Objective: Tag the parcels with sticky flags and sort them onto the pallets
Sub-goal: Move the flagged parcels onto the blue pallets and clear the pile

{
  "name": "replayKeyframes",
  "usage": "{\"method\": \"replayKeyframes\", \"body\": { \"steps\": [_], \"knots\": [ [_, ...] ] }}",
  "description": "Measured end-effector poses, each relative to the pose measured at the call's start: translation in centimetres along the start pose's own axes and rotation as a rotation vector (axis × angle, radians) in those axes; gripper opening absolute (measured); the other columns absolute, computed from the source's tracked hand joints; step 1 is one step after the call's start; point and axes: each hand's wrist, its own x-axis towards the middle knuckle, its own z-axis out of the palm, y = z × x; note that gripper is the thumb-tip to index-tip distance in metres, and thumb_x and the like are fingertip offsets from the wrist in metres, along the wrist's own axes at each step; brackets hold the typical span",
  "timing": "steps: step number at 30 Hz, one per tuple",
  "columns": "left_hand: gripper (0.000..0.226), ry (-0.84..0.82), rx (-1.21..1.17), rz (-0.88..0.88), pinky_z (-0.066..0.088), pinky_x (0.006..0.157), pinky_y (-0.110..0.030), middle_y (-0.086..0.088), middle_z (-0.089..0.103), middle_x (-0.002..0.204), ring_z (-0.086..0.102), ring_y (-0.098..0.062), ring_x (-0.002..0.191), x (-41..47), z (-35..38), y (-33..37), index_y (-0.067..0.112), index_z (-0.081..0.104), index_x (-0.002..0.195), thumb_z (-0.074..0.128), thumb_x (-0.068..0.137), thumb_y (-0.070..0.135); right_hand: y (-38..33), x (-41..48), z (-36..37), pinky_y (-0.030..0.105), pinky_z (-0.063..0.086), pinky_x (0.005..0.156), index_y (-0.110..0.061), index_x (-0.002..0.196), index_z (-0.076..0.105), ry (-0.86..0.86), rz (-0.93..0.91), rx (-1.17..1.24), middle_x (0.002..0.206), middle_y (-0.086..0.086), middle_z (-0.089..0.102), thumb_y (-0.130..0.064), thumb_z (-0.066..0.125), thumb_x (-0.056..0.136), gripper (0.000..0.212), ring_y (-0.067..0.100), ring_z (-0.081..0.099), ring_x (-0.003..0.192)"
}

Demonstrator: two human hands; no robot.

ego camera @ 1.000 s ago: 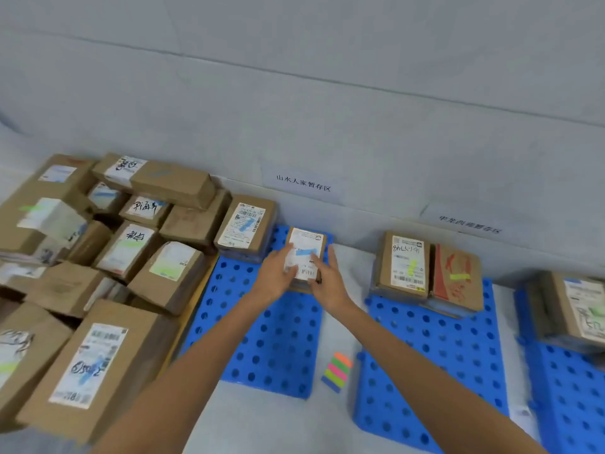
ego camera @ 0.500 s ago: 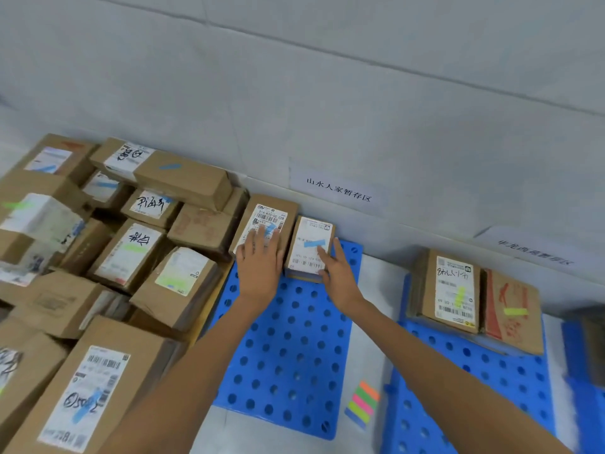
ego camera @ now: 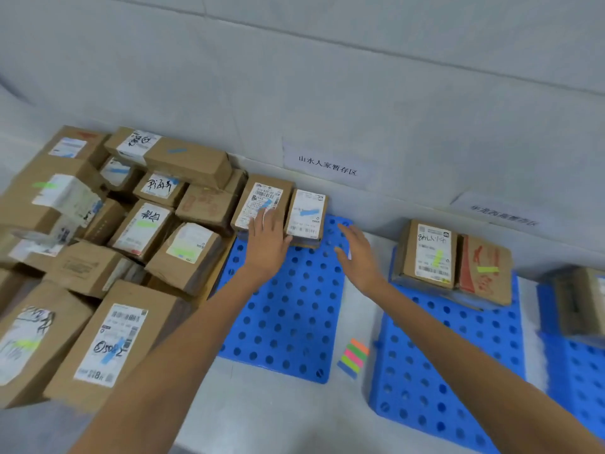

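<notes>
I am watching both hands at the far end of the left pallet (ego camera: 288,322); the small parcel (ego camera: 306,216), carrying a blue flag on its white label, is lying there close to the wall, just beside a larger parcel (ego camera: 262,201) that is flagged blue too. The left hand (ego camera: 266,244) is resting flat on the near end of that larger parcel, fingers straight and gripping nothing; its thumb is sitting at the small parcel's near corner, though I cannot tell whether it is touching. The right hand (ego camera: 357,253) is hovering spread and empty over the pallet, just right of the small parcel. I am judging these cartons to be light and stiff, their bare cardboard giving decent friction; the glossy labels are looking slicker and the flags could peel, so I am planning to take the next one by its opposite cardboard sides. The pad of sticky flags (ego camera: 353,357) is lying on the grey surface between two pallets; the heap of parcels (ego camera: 131,240) is sitting at the left.
</notes>
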Motion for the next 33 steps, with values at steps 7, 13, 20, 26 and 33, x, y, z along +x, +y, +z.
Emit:
{"method": "replayKeyframes", "body": {
  "steps": [7,13,20,26,33],
  "knots": [
    [0.037,-0.109,-0.361,0.435,0.012,0.119,-0.031,-0.007,0.038,0.142,0.012,-0.024,0.145,-12.4,2.0,12.7,0.013,0.046,0.136,0.04,0.099,0.016,7.4,-17.2,-9.2,0.017,0.049,0.082,-0.024,0.105,0.062,0.062,0.172,0.142,0.116,-0.003,0.062,-0.012,0.048,0.097,0.02,0.008,0.059,0.101],
    [0.031,-0.307,-0.467,0.634,0.026,0.105,-0.027,-0.013,0.05,0.122,0.038,-0.025,0.124,-19.0,3.4,24.3,0.008,0.055,0.125,0.048,0.095,0.013,14.8,-26.9,-21.0,0.03,0.046,0.084,-0.008,0.101,0.066,0.278,0.312,0.052,0.1,0.007,0.066,-0.003,0.045,0.097,0.023,0.017,0.06,0.091],
    [0.028,-0.502,-0.562,0.62,0.031,0.102,-0.027,-0.017,0.055,0.119,0.045,-0.027,0.119,-29.3,6.7,36.6,0.006,0.058,0.121,0.05,0.095,0.009,21.9,-42.7,-26.8,0.031,0.049,0.087,0.0,0.102,0.066,0.362,0.483,0.076,0.097,0.014,0.068,0.001,0.045,0.095,0.023,0.02,0.063,0.089],
    [0.029,-0.699,-0.589,0.467,0.033,0.094,-0.022,-0.013,0.049,0.132,0.045,-0.025,0.125,-36.9,10.1,43.6,0.005,0.053,0.124,0.046,0.097,0.01,28.8,-51.5,-24.1,0.027,0.04,0.089,-0.004,0.118,0.06,0.1,0.669,0.04,0.123,0.013,0.057,-0.008,0.046,0.096,0.026,0.026,0.053,0.114],
    [0.036,-0.801,-0.482,0.368,0.038,0.092,-0.024,-0.016,0.05,0.135,0.05,-0.028,0.121,-40.4,12.9,47.6,0.006,0.046,0.132,0.044,0.097,0.011,31.2,-52.7,-20.1,0.029,0.036,0.099,-0.007,0.134,0.043,-0.099,0.727,0.047,0.141,0.015,0.04,-0.013,0.048,0.094,0.041,0.027,0.044,0.124]
  ]
}}
